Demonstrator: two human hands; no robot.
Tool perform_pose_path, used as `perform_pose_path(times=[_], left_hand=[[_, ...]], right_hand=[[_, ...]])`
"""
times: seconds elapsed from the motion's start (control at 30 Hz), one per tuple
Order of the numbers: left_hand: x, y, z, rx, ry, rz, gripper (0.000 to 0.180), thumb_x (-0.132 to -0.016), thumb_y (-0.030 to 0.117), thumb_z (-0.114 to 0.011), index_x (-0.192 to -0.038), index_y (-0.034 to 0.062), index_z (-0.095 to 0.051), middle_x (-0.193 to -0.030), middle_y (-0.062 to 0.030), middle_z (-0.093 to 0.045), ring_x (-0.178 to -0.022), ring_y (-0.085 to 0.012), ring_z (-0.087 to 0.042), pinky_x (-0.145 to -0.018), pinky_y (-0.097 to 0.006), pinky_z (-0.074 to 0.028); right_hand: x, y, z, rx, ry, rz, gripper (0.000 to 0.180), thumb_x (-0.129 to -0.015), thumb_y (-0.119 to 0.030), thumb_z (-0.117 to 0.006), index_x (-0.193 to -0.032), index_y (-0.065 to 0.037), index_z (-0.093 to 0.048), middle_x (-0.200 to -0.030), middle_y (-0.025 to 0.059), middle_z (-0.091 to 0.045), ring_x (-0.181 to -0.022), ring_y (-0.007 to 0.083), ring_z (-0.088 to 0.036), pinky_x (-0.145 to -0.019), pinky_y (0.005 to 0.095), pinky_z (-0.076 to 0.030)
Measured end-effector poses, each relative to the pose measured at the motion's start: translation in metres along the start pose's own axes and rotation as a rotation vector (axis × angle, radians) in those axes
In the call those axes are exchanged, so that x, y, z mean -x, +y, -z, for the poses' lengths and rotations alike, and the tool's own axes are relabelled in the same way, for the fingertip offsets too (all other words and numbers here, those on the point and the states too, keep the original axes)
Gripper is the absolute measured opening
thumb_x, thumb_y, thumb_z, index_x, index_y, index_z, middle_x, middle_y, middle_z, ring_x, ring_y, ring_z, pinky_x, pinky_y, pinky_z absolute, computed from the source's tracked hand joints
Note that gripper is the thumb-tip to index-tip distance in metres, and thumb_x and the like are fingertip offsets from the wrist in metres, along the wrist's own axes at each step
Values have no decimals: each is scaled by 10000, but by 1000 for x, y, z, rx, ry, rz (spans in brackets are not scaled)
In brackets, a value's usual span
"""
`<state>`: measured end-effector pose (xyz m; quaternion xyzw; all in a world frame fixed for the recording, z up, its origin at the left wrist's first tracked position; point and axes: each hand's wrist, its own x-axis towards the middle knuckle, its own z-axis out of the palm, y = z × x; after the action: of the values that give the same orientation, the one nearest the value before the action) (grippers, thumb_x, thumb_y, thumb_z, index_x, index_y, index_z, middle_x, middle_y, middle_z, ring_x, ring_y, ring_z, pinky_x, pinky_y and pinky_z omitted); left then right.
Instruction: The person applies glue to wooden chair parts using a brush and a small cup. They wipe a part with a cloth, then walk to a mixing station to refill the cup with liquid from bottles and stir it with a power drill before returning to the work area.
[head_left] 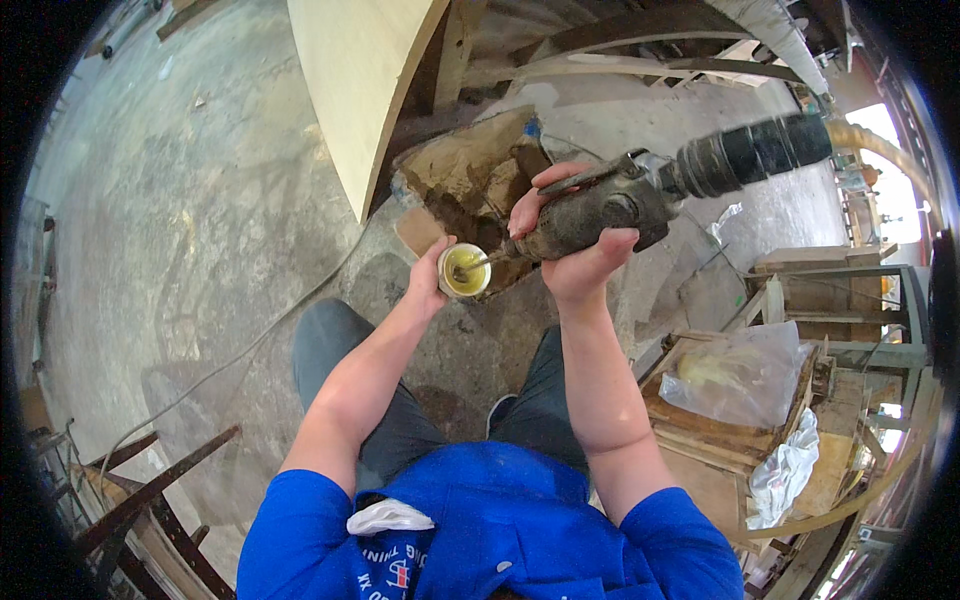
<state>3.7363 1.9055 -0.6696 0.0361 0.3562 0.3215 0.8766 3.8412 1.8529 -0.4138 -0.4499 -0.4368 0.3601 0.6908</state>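
My left hand (432,272) grips a small white cup (443,283) with its fingers round the side. Yellow liquid (468,274) shows inside it. In my right hand (585,262) lies a dark, dirty air tool (590,210) with a lever along its top, fingers over the far side and thumb over the near side. A thin shaft (492,261) runs from the tool's front into the cup; its tip is in or just over the liquid, which I cannot tell. A black hose cuff (755,152) joins the tool's rear to a yellowish hose (870,140).
Beyond the cup, a stained brown sheet (450,160) lies on the concrete floor (200,200). A large pale board (360,80) juts in from the far side. A thin cable (230,365) crosses the floor at left. Wooden crates (700,445) with a plastic bag (745,375) stand at right.
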Motion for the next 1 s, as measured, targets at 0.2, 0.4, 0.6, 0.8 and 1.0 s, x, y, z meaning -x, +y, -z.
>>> perform_pose_path(times=[0.2, 0.4, 0.6, 0.8, 1.0], left_hand=[[9, 4, -10, -12, -29, 80, 219, -893, 248, -505, -1020, 76, -552, -981, -65, -608, -910, -217, -594, -785, -392, -506], [13, 6, -13, -1, -74, 109, 227, -905, 268, -485, -1031, 88, -541, -974, -68, -606, -917, -218, -592, -790, -395, -507], [10, 6, -9, -10, -83, 126, 245, -915, 277, -470, -1041, 76, -531, -981, -72, -601, -923, -226, -593, -790, -404, -511], [11, 6, -12, -33, -113, 136, 260, -918, 275, -466, -1058, 62, -519, -988, -78, -600, -929, -226, -593, -795, -405, -513], [11, 5, -12, -60, -103, 133, 261, -919, 270, -462, -1073, 66, -511, -1002, -89, -596, -932, -233, -593, -803, -409, -512]], right_hand=[[-2, -1, 1, -5, -20, 13, 951, -588, -860, -441, -961, 13, -496, -602, 76, -517, -544, 190, -517, -531, 301, -428], [-3, -2, 0, 15, -16, 7, 938, -592, -859, -435, -955, 4, -492, -606, 83, -516, -544, 190, -517, -524, 304, -430], [-4, -5, -1, -8, -39, 18, 914, -603, -853, -434, -931, -1, -482, -600, 85, -513, -537, 193, -517, -512, 300, -429], [-4, -7, 1, -3, -15, 14, 926, -586, -858, -449, -934, 0, -482, -603, 84, -514, -529, 192, -514, -509, 300, -430], [-2, -5, 2, -30, -32, 13, 915, -596, -843, -463, -946, 2, -486, -605, 85, -515, -545, 195, -518, -519, 305, -433]])
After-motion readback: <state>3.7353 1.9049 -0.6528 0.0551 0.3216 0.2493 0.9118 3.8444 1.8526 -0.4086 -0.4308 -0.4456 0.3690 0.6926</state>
